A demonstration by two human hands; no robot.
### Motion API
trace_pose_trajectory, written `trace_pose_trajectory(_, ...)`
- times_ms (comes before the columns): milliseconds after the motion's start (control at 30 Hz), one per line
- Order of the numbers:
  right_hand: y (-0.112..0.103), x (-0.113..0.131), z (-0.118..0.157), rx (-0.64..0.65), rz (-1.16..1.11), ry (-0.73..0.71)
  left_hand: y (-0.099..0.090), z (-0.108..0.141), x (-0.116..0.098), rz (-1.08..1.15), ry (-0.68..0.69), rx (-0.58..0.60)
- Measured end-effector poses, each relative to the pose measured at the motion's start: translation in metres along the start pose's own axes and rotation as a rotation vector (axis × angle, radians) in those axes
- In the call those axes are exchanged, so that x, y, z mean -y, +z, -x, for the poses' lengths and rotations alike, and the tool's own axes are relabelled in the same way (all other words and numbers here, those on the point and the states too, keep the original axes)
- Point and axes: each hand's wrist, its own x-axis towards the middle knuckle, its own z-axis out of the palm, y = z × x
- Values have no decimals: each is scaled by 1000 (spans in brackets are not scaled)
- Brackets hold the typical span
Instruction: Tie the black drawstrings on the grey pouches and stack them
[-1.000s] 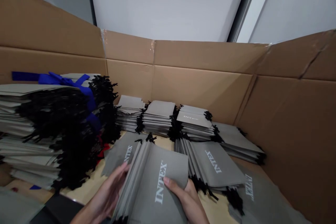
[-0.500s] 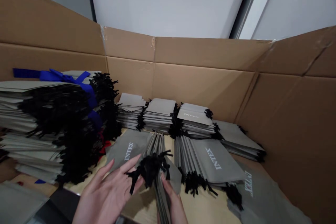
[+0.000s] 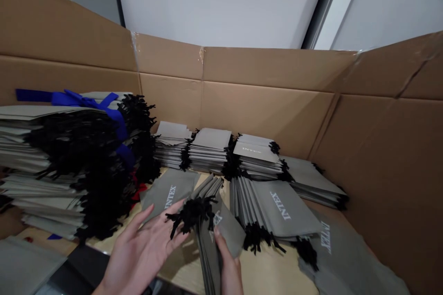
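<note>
A small bundle of grey drawstring bags (image 3: 207, 249) with black cord ends bunched at one edge stands on its side between my hands. My right hand (image 3: 228, 258) is closed on its near right side, thumb against the outermost bag, its other fingers hidden behind. My left hand (image 3: 145, 244) lies open, palm up and fingers stretched, its fingertips under and beside the black cords. A flat grey bag printed INTEX (image 3: 169, 191) lies just beyond the left fingers. To the right of the bundle rests a fanned row of INTEX bags (image 3: 277, 207).
Tall stacks of grey bags (image 3: 20, 147), one tied with blue ribbon (image 3: 79, 100), stand at the left. Several smaller stacks (image 3: 211, 140) line the back along a cardboard wall (image 3: 263, 101). More bags (image 3: 356, 258) lie at the right on the pale table (image 3: 266, 272).
The bundle in my right hand has tilted and its outer bag has turned outward, showing part of the print. My left hand stays open by the cords.
</note>
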Motion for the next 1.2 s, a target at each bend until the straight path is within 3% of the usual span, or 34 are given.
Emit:
trace_pose_trajectory(100,1,16,9,-151,56,45,3,-1,-1,-11,28,-34)
trace_pose_trajectory(200,5,28,15,-192,89,21,8,0,1,-13,62,-89)
trace_pose_trajectory(367,9,33,19,-236,45,-12,13,0,5,7,8,-163)
trace_pose_trajectory(533,11,36,21,-302,6,8,13,-2,6,6,124,-243)
trace_pose_trajectory(667,10,42,21,-285,6,-7,11,0,4,-11,163,-278)
trace_pose_trajectory(867,3,39,18,-204,-11,-39,9,7,0,-13,108,-301)
trace_pose_trajectory(933,-3,35,16,-159,-46,-90,6,7,-1,-112,72,-268)
trace_pose_trajectory(1033,-20,35,10,-136,-18,-229,-2,4,-5,-344,35,-49)
trace_pose_trajectory(1133,-42,46,5,-100,172,-322,-19,5,-7,-747,204,141)
trace_pose_trajectory(1200,-53,54,4,-62,313,-323,-35,10,-3,-1101,363,54)
